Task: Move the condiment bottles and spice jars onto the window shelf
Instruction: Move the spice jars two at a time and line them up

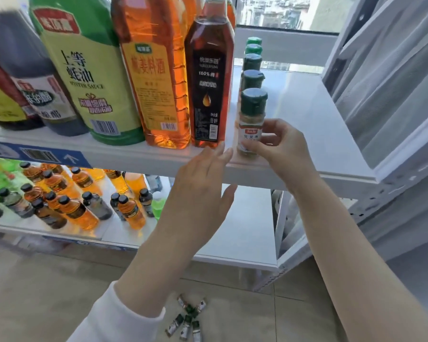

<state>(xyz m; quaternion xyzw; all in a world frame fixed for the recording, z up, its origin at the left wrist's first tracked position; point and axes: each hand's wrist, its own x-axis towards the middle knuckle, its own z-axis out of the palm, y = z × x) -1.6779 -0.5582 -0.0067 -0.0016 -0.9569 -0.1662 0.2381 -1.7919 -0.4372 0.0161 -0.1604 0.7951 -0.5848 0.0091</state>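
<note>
Your right hand (279, 144) grips the front spice jar (251, 124) low on its label. The jar is upright at the front edge of the white window shelf (307, 107), heading a row of green-capped jars (252, 62). Your left hand (203, 178) is spread flat, its fingertips at the shelf edge just left of the jar. Left of the row stand a dark oil bottle (209, 82), an orange bottle (153, 70) and an oyster sauce bottle (84, 70). A window (282, 13) lies behind and a curtain (393, 82) hangs to the right. The lower shelf (245, 230) carries small bottles (72, 201), and loose jars (188, 319) lie on the tiled floor (47, 292).
</note>
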